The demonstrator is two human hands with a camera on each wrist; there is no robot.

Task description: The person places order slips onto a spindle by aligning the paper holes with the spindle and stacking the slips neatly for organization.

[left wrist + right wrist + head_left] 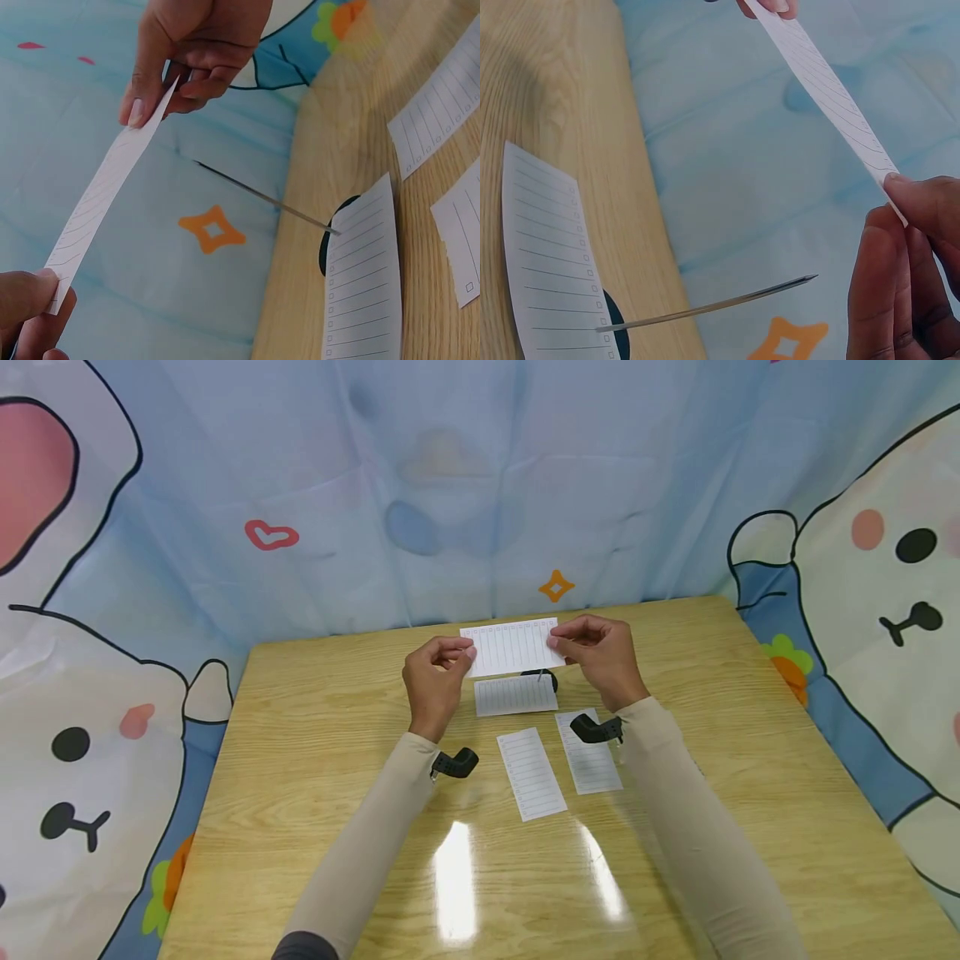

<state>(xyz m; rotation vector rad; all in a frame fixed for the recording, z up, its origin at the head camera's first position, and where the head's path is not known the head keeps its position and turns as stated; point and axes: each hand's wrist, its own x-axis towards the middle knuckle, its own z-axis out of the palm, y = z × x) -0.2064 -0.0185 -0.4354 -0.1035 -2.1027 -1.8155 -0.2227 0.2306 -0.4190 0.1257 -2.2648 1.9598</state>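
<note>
Both hands hold up a lined checklist slip point(516, 648) by its short ends, over the far side of the table. My left hand point(435, 687) pinches the left end between thumb and fingers. My right hand point(606, 660) pinches the right end the same way. Just below and nearer stands a paper spike, its thin metal rod point(262, 196) pointing up from a round black base point(618, 324). Another lined slip point(516, 696) is pierced by the rod near one edge and covers part of the base. The held slip is apart from the rod's tip.
Two more lined slips lie on the wooden table point(330, 793), one slip point(532, 774) in the middle and another slip point(588, 760) under the right wrist's black camera point(596, 728). A printed blue curtain point(465, 485) hangs behind the table's far edge.
</note>
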